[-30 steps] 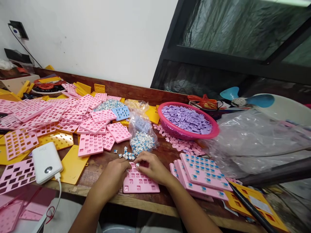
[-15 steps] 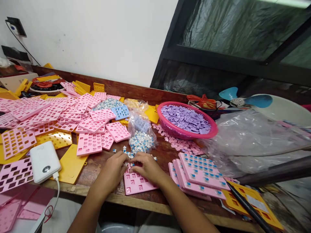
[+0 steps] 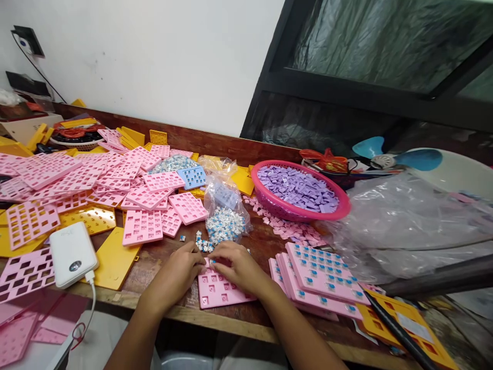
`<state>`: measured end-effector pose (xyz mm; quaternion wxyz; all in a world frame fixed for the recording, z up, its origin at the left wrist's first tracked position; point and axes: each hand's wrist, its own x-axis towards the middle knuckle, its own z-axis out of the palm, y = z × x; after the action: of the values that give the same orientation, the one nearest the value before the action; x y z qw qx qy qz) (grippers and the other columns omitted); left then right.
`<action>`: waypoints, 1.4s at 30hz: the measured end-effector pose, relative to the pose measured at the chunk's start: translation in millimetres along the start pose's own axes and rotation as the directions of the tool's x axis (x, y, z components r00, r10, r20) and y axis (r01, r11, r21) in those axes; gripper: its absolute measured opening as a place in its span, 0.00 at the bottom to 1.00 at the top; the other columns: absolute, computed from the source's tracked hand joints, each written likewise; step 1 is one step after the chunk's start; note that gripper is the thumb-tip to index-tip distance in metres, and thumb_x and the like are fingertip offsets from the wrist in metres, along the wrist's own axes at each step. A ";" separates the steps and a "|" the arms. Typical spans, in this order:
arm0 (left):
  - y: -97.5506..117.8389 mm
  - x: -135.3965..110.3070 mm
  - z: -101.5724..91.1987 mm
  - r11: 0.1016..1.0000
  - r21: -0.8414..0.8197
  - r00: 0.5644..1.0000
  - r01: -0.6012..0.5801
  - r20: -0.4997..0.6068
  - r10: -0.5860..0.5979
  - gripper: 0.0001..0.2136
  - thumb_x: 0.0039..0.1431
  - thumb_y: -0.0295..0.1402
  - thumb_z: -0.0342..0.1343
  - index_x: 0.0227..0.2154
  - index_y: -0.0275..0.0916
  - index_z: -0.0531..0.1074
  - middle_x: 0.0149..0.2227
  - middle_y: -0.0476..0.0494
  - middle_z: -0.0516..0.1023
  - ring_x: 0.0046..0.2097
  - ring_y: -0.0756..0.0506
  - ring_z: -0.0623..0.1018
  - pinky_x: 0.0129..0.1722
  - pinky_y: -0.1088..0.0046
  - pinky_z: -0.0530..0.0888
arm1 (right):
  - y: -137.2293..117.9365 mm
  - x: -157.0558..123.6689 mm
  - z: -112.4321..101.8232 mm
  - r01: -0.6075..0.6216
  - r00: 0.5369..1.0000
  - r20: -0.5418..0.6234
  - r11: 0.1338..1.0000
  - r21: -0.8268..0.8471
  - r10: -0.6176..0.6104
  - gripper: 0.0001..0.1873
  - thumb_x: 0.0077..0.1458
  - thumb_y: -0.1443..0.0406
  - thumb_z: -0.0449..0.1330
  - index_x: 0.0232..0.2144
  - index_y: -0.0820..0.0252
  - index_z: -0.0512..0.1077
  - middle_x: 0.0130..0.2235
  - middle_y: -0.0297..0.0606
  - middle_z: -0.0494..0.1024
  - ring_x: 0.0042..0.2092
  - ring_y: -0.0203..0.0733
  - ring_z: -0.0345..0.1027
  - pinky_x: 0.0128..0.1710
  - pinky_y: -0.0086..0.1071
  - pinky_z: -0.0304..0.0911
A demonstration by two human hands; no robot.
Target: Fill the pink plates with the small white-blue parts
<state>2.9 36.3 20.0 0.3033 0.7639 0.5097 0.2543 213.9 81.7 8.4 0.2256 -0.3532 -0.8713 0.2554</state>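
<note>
A pink plate with square holes (image 3: 220,294) lies flat at the table's front edge, between my forearms. At its upper left corner is my left hand (image 3: 181,270), fingers curled and pressed together at the plate's edge. My right hand (image 3: 239,264) rests over the plate's upper side, thumb and fingers bent in a pinch. A small blue piece (image 3: 211,261) shows by the right fingertips; whether it is held or seated in the plate is unclear. Just beyond the hands lie loose blue-and-white key switches (image 3: 203,242), beside a clear bag of them (image 3: 225,225).
Right of the plate stands a stack of pink plates fitted with blue switches (image 3: 321,270). Behind it, a pink basket (image 3: 341,209) holds purple pieces. Pink plates (image 3: 142,227) heap up at left, near a white power bank (image 3: 73,256). Plastic sheeting (image 3: 389,226) covers the right side.
Both hands have shifted slightly, the left fingertips drawing back from the loose switches to the plate's upper edge. The whole view has moved a little; the plate stays in place.
</note>
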 end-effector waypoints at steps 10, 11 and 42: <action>6.6 -0.3 5.3 0.988 -0.104 0.992 -0.110 -0.080 0.102 0.17 0.63 0.21 0.47 0.47 0.42 0.76 0.45 0.42 0.75 0.49 0.44 0.74 0.51 0.68 0.70 | 2.8 -1.6 4.3 0.041 0.999 0.022 0.992 -0.116 -0.039 0.10 0.66 0.63 0.58 0.42 0.54 0.80 0.41 0.40 0.76 0.45 0.44 0.67 0.45 0.36 0.62; 6.7 0.6 7.6 0.987 -0.110 0.991 -0.116 -0.084 0.107 0.19 0.62 0.20 0.47 0.48 0.43 0.75 0.46 0.42 0.75 0.50 0.43 0.74 0.51 0.68 0.71 | 2.8 -1.7 4.3 0.038 0.999 0.020 0.993 -0.111 -0.036 0.09 0.66 0.64 0.58 0.41 0.55 0.80 0.41 0.40 0.76 0.45 0.44 0.67 0.45 0.36 0.61; -7.3 0.4 7.9 0.998 -0.017 0.988 -0.058 -0.143 0.055 0.17 0.60 0.22 0.54 0.45 0.46 0.81 0.43 0.48 0.83 0.46 0.44 0.80 0.49 0.70 0.71 | 3.8 16.4 15.1 -0.211 0.969 -0.171 0.960 -0.186 0.180 0.02 0.58 0.68 0.64 0.35 0.57 0.78 0.39 0.39 0.79 0.43 0.43 0.70 0.43 0.34 0.62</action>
<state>4.0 37.3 9.4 0.2669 0.7545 0.5057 0.3222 196.5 91.7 -1.9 0.2281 -0.4775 -0.8336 0.1585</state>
